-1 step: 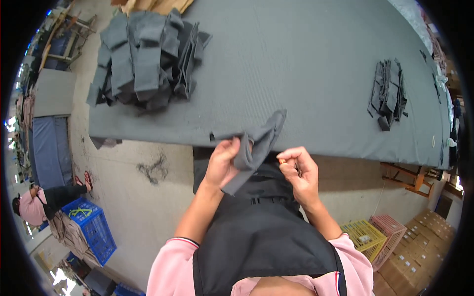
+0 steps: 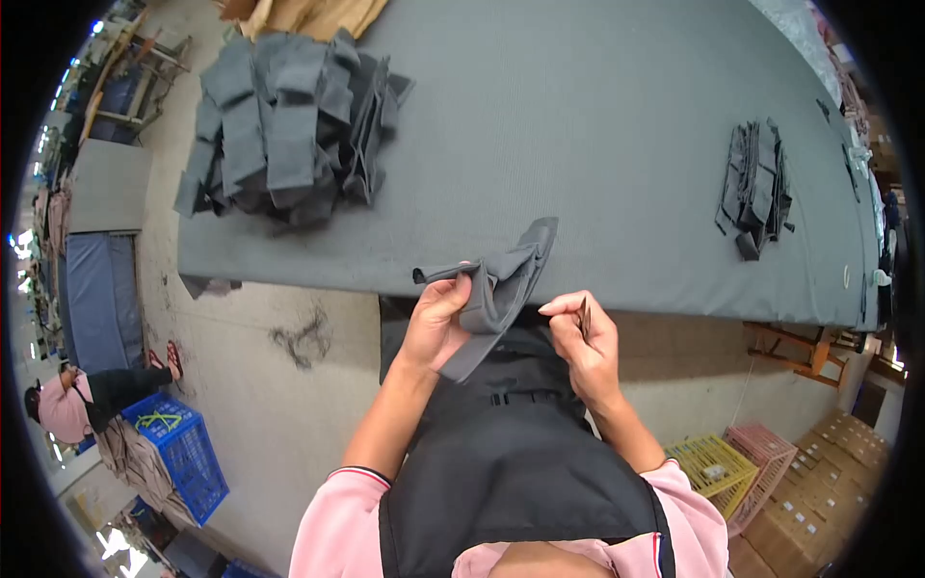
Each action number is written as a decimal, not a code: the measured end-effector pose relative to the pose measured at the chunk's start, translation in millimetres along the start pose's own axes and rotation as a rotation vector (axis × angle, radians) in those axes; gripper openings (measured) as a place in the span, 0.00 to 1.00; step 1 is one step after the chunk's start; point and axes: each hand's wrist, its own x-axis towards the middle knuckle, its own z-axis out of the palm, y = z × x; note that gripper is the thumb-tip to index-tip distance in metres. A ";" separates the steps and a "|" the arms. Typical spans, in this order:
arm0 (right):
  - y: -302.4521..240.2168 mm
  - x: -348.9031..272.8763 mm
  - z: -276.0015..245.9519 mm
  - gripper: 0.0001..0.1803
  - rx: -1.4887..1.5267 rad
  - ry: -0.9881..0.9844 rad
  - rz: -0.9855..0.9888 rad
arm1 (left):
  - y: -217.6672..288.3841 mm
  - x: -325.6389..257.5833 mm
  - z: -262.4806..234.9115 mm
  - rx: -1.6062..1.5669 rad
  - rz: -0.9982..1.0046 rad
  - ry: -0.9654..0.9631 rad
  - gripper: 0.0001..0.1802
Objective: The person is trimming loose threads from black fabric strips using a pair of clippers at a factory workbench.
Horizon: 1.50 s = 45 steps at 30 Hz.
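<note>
While the black apron (image 2: 501, 462) hangs down the person's front, the left hand (image 2: 438, 323) grips a folded grey cloth piece (image 2: 501, 284) between thumb and fingers, holding it up off the table edge so that its far end still rests on the grey table (image 2: 597, 125). Just beside it, the right hand (image 2: 583, 337) is curled, fingertips pinched on something small and dark that I cannot make out. Farther off, a heap of grey pieces (image 2: 284, 130) lies left, a smaller dark stack (image 2: 756, 188) right, well apart.

Left hand (image 2: 438, 323) grips grey fabric piece (image 2: 501, 284); right hand (image 2: 583, 337) perhaps pinching something small.
</note>
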 end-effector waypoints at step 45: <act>-110.7 142.6 -322.3 0.43 -1.437 0.870 0.205 | 185.8 -7.1 91.9 1.804 1.270 0.255 0.11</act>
